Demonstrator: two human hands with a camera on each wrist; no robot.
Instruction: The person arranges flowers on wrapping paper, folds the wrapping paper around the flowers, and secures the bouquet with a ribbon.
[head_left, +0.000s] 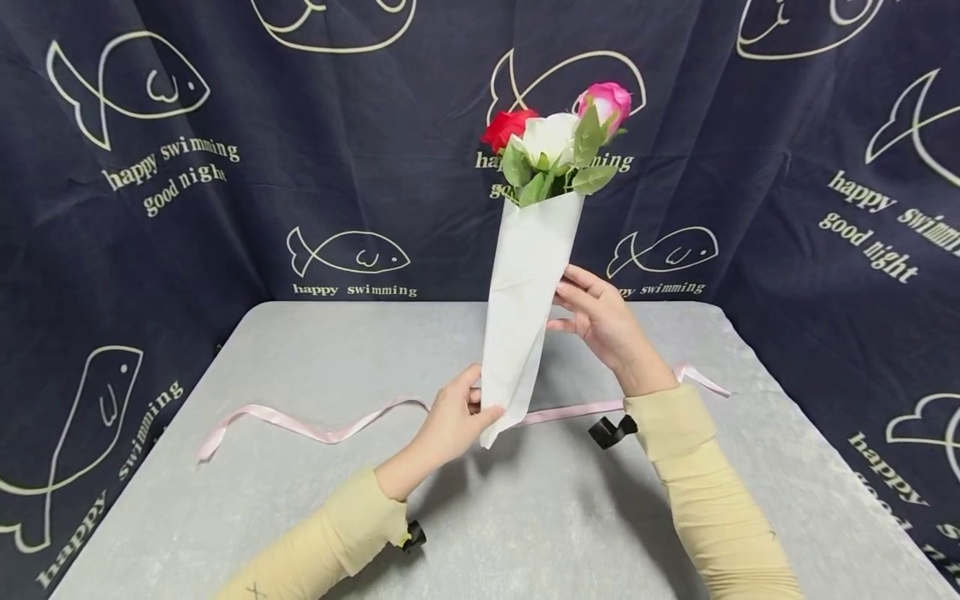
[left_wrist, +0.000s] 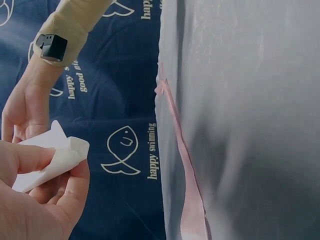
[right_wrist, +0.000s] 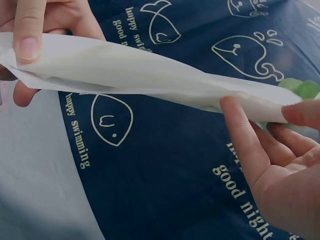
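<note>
Left first: from my distant seat, a wavy, pale-pink satin ribbon is lying across the grey table. My left hand is pinching the slim foot of a white-paper-wrapped rose bouquet, upright above the table. I'm judging it light, its paper creasing easily, the gathered foot offering the safest hold. My right hand is touching its right edge, fingers loosely spread.

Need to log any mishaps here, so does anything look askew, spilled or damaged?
Nothing stands out: I see no spill or tear. The white paper around the flowers has only light creases. The pink ribbon lies loose and wavy across the table, which looks untidy rather than wrong.
</note>
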